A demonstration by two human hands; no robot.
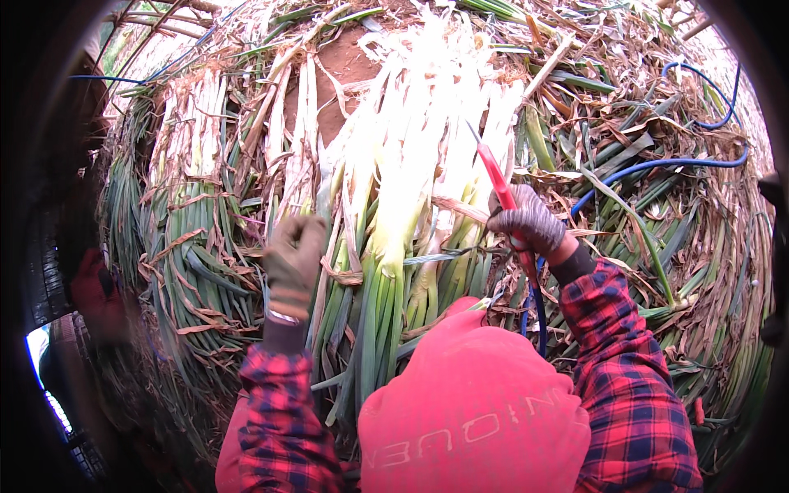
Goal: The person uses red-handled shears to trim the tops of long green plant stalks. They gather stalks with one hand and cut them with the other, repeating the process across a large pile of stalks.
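My right hand (530, 219), in a grey glove, grips a red air blow gun (495, 172) whose thin metal nozzle points up and away. A dark hose runs down from its handle. My left hand (296, 256), in an olive glove, hovers with curled fingers left of the middle; whether anything is inside them is hidden. Between the hands lies a bunch of long green onions (389, 246), white stalks away from me and green leaves towards me. Glare washes out much of the white stalks.
More green onions (194, 215) lie in rows at left. Dry leaves (616, 117) and green tops pile up at right, crossed by a blue hose (666, 163). Bare reddish soil (345, 68) shows at the back. Red cloth (474, 400) bearing writing covers the near middle.
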